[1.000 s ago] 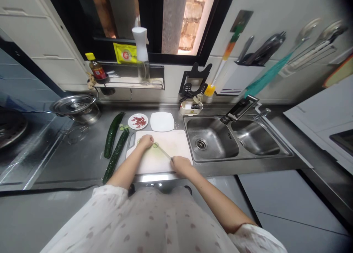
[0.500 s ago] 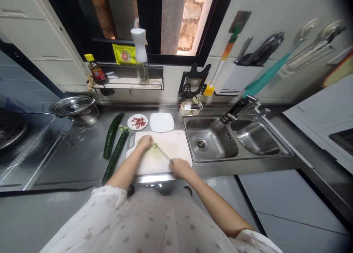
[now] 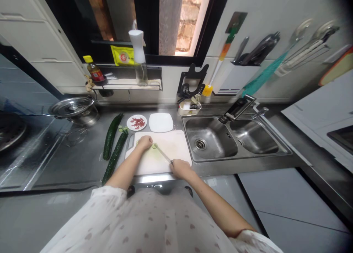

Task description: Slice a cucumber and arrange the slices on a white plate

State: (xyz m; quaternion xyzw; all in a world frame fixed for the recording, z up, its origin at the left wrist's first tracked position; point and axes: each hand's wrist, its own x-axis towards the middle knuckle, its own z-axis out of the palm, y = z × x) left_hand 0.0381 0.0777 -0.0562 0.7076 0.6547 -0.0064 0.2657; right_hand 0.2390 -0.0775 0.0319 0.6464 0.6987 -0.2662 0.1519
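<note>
On the white cutting board, my left hand has its fingers closed around a small cucumber piece, mostly hidden by the hand. Just right of those fingertips is a pale green cucumber slice, touching the tip of the knife. The knife's handle is in my right hand, which is closed around it at the board's front right. Two long dark green cucumbers lie left of the board: a whole cucumber and a cut cucumber with a few slices near its far end.
Behind the board stand a small plate of chopped red bits and a white square dish. A double sink adjoins on the right, with a faucet. At the left is a lidded steel pot.
The camera view has shifted slightly. Both hands, the knife and the slice keep nearly the same places on the board.
</note>
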